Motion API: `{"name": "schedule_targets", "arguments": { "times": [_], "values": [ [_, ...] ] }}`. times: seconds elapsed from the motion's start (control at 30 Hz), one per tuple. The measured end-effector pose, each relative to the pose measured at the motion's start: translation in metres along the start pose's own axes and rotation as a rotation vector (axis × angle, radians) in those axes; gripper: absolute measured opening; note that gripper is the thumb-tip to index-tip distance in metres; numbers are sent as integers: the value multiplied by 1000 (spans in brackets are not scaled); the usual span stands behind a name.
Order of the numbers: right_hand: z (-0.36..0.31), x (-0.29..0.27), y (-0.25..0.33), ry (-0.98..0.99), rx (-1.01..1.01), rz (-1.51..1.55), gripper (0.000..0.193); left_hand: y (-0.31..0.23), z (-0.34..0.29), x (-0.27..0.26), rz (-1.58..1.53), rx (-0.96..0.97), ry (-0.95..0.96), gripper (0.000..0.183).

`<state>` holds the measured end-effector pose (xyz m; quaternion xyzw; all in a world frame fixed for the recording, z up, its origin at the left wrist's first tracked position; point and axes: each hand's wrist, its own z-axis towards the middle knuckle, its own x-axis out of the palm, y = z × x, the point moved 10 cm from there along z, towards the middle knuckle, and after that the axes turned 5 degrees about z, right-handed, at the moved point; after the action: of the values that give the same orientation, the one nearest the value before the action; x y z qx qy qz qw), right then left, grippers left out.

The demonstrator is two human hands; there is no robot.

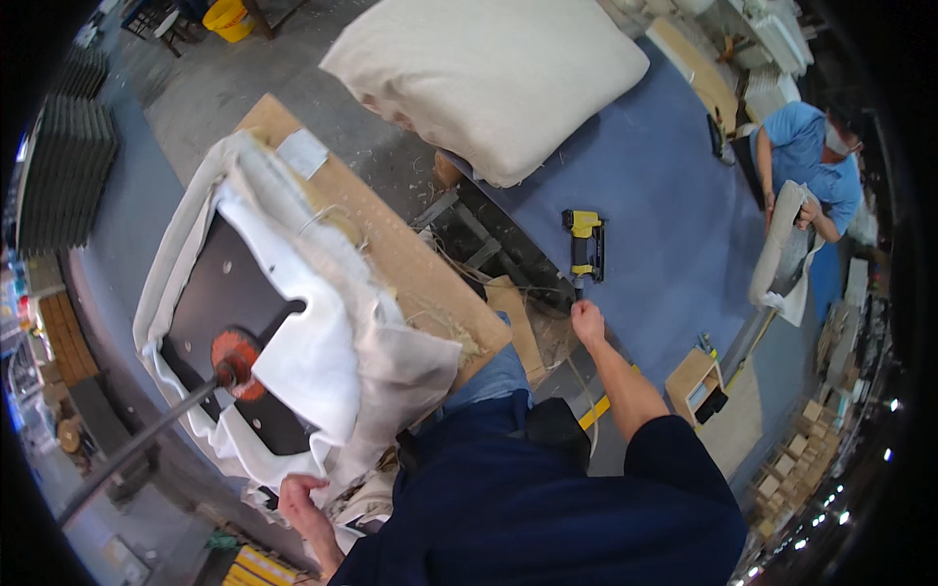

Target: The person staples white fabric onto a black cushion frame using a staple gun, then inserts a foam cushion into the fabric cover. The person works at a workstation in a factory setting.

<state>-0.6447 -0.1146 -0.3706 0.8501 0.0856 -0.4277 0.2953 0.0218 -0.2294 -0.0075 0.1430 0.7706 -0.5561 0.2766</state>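
Observation:
A dark seat panel (230, 293) is wrapped in white fabric (308, 366) and beige cover cloth (415, 356). An orange-red disc (237, 359) on a metal rod (137, 444) presses on the panel. At the near edge of the cover, my left hand (308, 513) has its fingers curled at the fabric, partly hidden. A yellow-and-black staple gun (584, 239) lies on the blue-grey tabletop (660, 273) to the right. Just below its handle end, my right hand (588, 322) is closed around the air hose (576, 363).
Beneath the cover is a wooden board (410, 264). A large beige cushion (489, 73) sits at the far table edge. An open wooden box (694, 383) is at the right. Across the table, a person in blue (811, 156) holds a covered piece (784, 249). Dark panels (63, 171) stand stacked far left.

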Motion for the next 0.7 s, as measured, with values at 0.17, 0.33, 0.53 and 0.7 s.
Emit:
{"name": "schedule_targets", "arguments": {
  "times": [0.17,0.33,0.53,0.7],
  "values": [
    [100,9,54,-185,8,-45,74,-152,22,214,378,283,629,28],
    [164,31,92,-141,199,-275,86,-159,32,301,773,443,888,57],
    [210,20,22,-69,-49,-28,89,-117,44,324,1228,326,968,40],
    [180,-4,17,28,-282,268,70,-154,54,251,807,357,556,18]
  ]
}}
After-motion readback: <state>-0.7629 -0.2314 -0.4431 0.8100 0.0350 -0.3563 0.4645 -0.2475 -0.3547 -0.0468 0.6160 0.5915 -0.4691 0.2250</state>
